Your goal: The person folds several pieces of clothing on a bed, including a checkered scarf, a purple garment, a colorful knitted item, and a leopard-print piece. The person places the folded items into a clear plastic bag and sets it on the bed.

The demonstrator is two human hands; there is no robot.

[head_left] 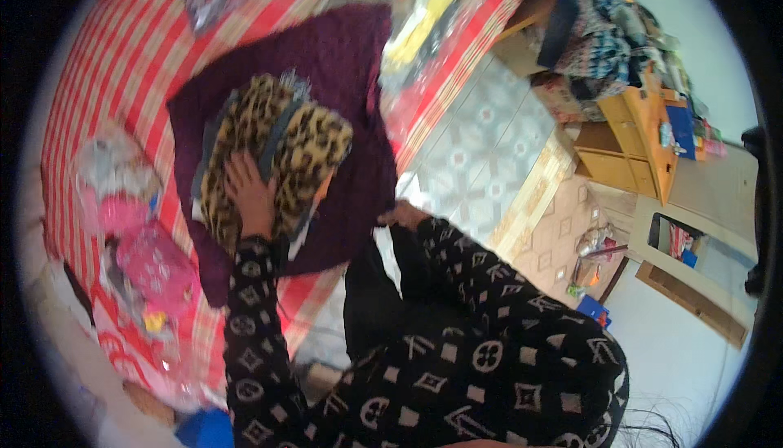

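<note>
My left hand [249, 194] lies flat, fingers spread, on a folded leopard-print garment [312, 136] with a grey band across it. Other folded fabric shows at the edges of this pile, including a bit of orange. The pile rests on a dark purple cloth [342, 50] spread over the bed. At the near right edge of that cloth, my right hand [407, 214] pinches its border between the fingers. Some of the right fingers are blurred and partly hidden.
The bed has a red-and-cream striped cover [131, 50]. Plastic-bagged clothes [422, 26] lie at its far edge, and pink bagged items [156, 264] on the left. Beyond the patterned tile floor [483, 148] stands a wooden desk [636, 148] heaped with clothes [599, 38].
</note>
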